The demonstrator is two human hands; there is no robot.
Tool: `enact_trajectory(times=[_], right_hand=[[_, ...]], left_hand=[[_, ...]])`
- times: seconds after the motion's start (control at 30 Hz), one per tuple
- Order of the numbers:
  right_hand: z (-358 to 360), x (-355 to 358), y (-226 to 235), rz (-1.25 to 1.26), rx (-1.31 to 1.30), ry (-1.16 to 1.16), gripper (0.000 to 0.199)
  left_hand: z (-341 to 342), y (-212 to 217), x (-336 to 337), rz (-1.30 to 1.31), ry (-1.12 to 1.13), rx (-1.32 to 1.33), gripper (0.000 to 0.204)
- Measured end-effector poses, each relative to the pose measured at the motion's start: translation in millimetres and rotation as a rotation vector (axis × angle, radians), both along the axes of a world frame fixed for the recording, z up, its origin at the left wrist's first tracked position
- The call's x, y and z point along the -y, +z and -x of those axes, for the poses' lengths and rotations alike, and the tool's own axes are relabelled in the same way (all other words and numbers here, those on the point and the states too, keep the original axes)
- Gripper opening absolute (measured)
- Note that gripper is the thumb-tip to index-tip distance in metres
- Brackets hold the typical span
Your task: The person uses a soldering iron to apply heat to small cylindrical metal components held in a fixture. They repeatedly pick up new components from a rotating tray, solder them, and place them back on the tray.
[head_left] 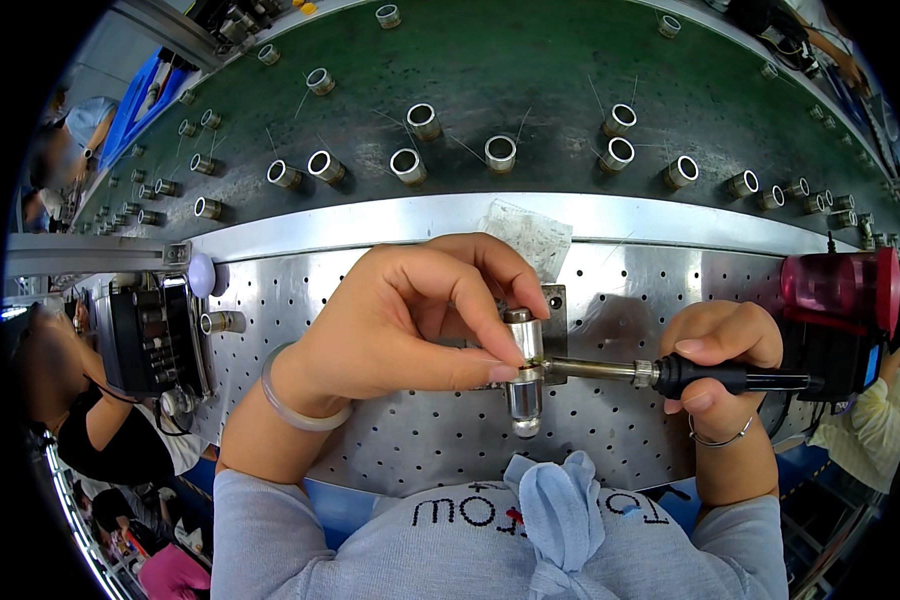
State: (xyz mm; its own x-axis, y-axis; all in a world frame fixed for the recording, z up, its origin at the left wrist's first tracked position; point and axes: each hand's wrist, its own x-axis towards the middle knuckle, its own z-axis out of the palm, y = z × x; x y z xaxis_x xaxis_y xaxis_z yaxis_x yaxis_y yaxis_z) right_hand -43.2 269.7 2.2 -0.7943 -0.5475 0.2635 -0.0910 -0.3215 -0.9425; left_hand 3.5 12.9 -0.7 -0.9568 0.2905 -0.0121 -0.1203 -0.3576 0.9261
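A soldering iron [695,378] with a black handle and a metal shaft lies level in my right hand [735,345], whose fingers are wrapped round it. The iron's tip reaches the right side of a shiny metal cylinder [525,402] in front of me. From the left, my left hand [400,320] closes on this cylinder, thumb and forefinger pinched at its middle and another finger behind its top. Any thin wire between those fingertips is too small to make out. Behind the cylinder stands a small metal bracket [557,312], partly covered.
Beyond the perforated metal table [630,440], a green conveyor belt [530,75] carries several short metal tubes, some with thin wires. A red-pink machine [840,288] stands right, a black device [140,340] left. One loose tube [222,322] lies at left. Other people sit at both sides.
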Motion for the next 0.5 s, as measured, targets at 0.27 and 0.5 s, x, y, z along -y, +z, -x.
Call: enact_trajectory(times=[0.27,0.5], right_hand=[[1.1,-0.8,0.6,-0.051,-0.051,-0.005,0.028],[0.1,-1.6,2.7,-0.090,-0.055,-0.031,0.027]], left_hand=[[1.7,-1.8,-0.4,-0.019,-0.011,-0.007,0.015],[4.1,0.6,3.3,-0.037,-0.061,0.077,0.024]])
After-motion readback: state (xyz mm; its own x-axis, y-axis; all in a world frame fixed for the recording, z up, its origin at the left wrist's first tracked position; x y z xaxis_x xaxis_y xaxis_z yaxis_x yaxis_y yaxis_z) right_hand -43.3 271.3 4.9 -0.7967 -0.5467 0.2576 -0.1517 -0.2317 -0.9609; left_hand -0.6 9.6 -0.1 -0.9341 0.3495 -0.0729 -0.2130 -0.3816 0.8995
